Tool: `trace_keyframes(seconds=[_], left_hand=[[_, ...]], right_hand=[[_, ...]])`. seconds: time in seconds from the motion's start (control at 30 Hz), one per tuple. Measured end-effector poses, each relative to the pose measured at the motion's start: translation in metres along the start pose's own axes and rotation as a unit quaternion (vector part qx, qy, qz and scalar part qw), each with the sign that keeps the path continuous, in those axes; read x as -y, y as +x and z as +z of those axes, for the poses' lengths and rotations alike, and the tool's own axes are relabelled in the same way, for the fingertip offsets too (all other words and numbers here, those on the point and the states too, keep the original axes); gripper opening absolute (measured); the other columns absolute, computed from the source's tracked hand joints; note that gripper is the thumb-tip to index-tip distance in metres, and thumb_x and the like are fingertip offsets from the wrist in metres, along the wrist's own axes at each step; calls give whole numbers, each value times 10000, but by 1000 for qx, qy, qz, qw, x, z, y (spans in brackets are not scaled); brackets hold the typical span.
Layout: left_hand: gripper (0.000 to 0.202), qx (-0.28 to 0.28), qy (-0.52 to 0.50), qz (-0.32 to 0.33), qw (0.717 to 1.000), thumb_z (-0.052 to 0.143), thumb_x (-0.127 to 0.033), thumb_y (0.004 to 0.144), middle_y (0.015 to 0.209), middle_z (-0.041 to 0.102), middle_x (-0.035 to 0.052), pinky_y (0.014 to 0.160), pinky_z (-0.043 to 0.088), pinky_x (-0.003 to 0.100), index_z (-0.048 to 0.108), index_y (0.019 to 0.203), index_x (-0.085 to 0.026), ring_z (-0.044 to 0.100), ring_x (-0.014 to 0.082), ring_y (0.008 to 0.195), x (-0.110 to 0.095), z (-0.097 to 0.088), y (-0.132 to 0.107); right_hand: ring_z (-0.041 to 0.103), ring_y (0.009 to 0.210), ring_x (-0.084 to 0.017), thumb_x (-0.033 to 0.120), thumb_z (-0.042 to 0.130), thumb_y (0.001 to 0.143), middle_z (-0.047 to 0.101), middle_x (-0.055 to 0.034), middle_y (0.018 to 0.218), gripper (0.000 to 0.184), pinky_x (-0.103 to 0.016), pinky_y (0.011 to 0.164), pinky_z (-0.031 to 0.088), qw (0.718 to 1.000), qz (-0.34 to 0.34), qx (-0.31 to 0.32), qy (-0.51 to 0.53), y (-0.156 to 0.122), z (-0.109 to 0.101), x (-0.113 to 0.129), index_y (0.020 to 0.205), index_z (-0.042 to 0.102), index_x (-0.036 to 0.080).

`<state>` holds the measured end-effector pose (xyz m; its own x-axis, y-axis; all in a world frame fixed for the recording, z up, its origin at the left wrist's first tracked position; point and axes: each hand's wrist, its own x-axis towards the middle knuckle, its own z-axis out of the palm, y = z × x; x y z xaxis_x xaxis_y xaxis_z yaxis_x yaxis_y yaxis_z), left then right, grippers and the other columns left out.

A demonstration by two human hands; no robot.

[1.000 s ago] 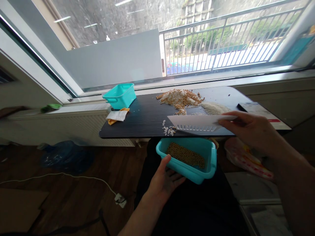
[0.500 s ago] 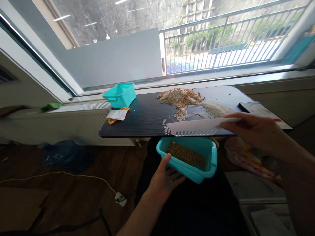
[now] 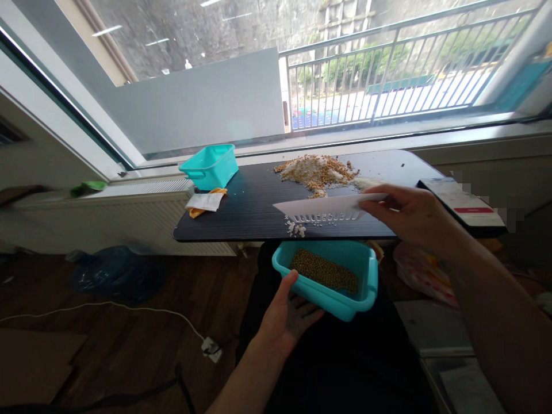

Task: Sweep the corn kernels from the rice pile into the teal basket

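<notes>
My left hand grips the near side of a turquoise plastic basin, thumb on the rim and fingers under it. Soybean-like round tan beans cover part of its bottom. The basin is held over my lap, just below the table's front edge. My right hand pinches one end of a white plastic strip with a slotted lower edge, held over the tabletop. Behind the strip lies a heap of white grains mixed with tan beans. A few white grains lie near the front edge.
On the dark table, a second turquoise basin stands at the back left beside a yellow-and-white packet. A flat pale box lies at the right. A water jug and a power strip are on the floor.
My right hand has moved the slotted strip left and away from the table's front edge, toward the heap. My left hand and the basin have barely moved.
</notes>
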<state>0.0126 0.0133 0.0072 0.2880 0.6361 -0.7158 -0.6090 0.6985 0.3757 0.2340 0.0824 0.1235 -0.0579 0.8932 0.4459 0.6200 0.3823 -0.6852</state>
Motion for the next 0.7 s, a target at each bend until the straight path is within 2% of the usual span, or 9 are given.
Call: trace_keyframes(seconds=[0.27, 0.43, 0.7], left_hand=[[548, -2, 2, 11, 1000, 572, -470, 865, 1131, 624, 166, 910, 525, 434, 514, 1270, -106, 649, 295, 1011, -1, 3, -5], [537, -1, 4, 6, 1000, 587, -470, 858, 1103, 633, 163, 888, 532, 431, 522, 1263, -123, 665, 280, 969, -2, 2, -3], [548, -1, 2, 7, 1000, 606, -473, 844, 1141, 624, 175, 902, 527, 436, 523, 1263, -130, 655, 298, 1020, -1, 2, -3]], right_hand=[[651, 800, -193, 452, 570, 801, 729, -58, 890, 295, -314, 690, 499, 997, -53, 34, -50, 0, -4, 3, 870, 707, 200], [652, 769, -177, 475, 576, 790, 729, -31, 848, 300, -278, 646, 500, 997, -44, 23, -59, 1, -9, 9, 844, 710, 212], [656, 779, -177, 428, 582, 796, 735, -42, 881, 277, -285, 682, 503, 996, -53, 28, -64, 7, -1, 7, 894, 728, 214]])
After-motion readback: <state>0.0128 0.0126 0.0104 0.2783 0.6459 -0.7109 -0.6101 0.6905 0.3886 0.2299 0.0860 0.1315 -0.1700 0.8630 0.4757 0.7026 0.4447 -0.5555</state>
